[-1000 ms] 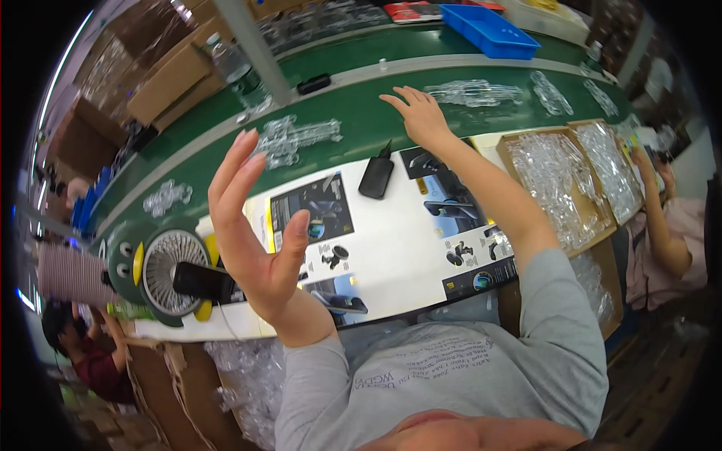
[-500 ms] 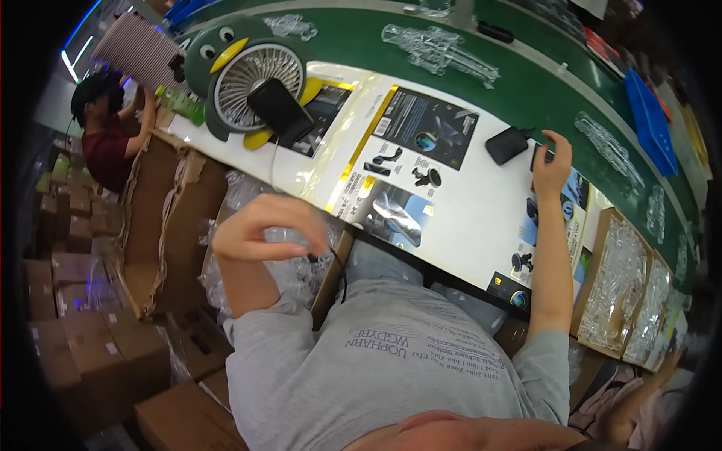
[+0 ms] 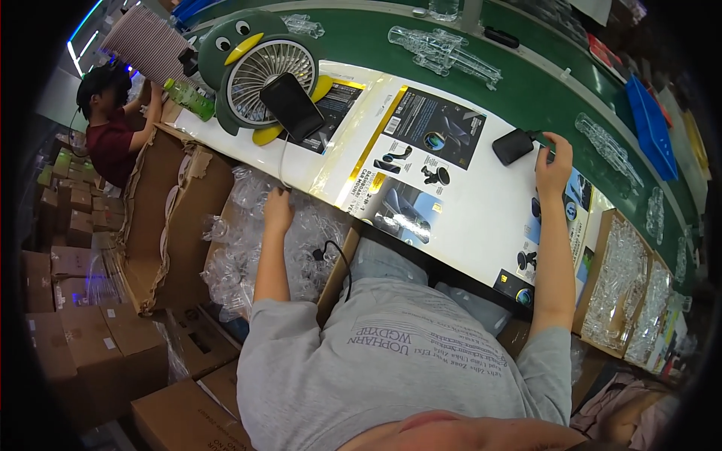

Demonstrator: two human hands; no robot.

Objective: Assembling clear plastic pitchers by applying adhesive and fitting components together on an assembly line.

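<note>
My left hand [image 3: 277, 211] is closed at the near edge of the worktop, above a carton of clear plastic pieces [image 3: 301, 233]. Its fingertips meet a thin white cable [image 3: 284, 161]; whether they grip it is hidden. That cable runs down from a black phone-shaped device [image 3: 292, 107] in front of a green penguin-shaped fan [image 3: 256, 64]. On the right, my right hand [image 3: 555, 167] has curled fingers beside a small black block-shaped thing [image 3: 513, 146]. Something dark shows between finger and thumb, too small to name. The black thing lies on a flat printed card sheet [image 3: 470, 199].
Clear plastic parts [image 3: 444, 54] lie along the green surface [image 3: 526, 83]. A carton of clear pieces [image 3: 613, 274] stands at the right, a blue tray [image 3: 650, 124] beyond. A torn cardboard box [image 3: 177, 225] and stacked cartons [image 3: 94, 338] fill the left. Another person [image 3: 113, 124] works at far left.
My left hand has moved up and away from my body to the worktop edge, its fingers closing. The black cord it was near now lies in view. My right hand stays beside the black thing.
</note>
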